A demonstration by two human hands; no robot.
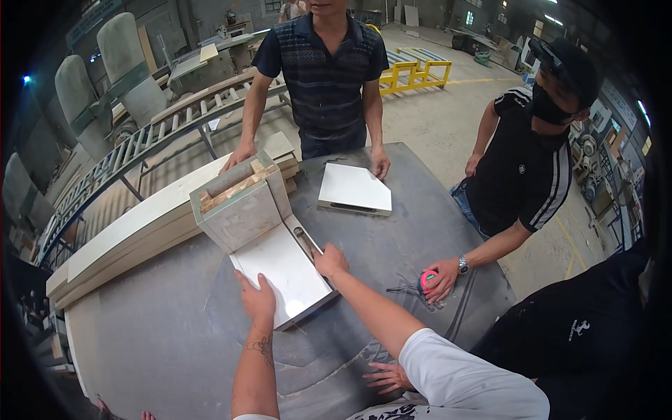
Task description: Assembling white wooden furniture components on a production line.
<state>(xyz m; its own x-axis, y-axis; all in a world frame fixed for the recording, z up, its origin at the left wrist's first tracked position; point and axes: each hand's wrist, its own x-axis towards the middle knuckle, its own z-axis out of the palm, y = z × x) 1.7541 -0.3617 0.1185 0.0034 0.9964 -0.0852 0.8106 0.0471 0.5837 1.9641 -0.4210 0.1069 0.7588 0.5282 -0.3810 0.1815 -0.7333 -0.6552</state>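
Note:
A white rectangular panel (283, 269) with a dark slot near its far edge lies on the grey table (161, 329). Its far end butts against a grey-green box-like block (241, 210) with wooden strips on top. My left hand (257, 297), with a tattooed wrist, grips the panel's near-left edge, fingers lying on its face. My right hand (330, 260) holds the panel's right edge beside the slot.
A person across the table rests hands on the block and on a second white panel (353, 187). A masked person at right holds a pink tape measure (427, 280). Another hand (388, 378) lies on the table low down. Long boards (126, 238) and a roller conveyor (140, 147) are at left.

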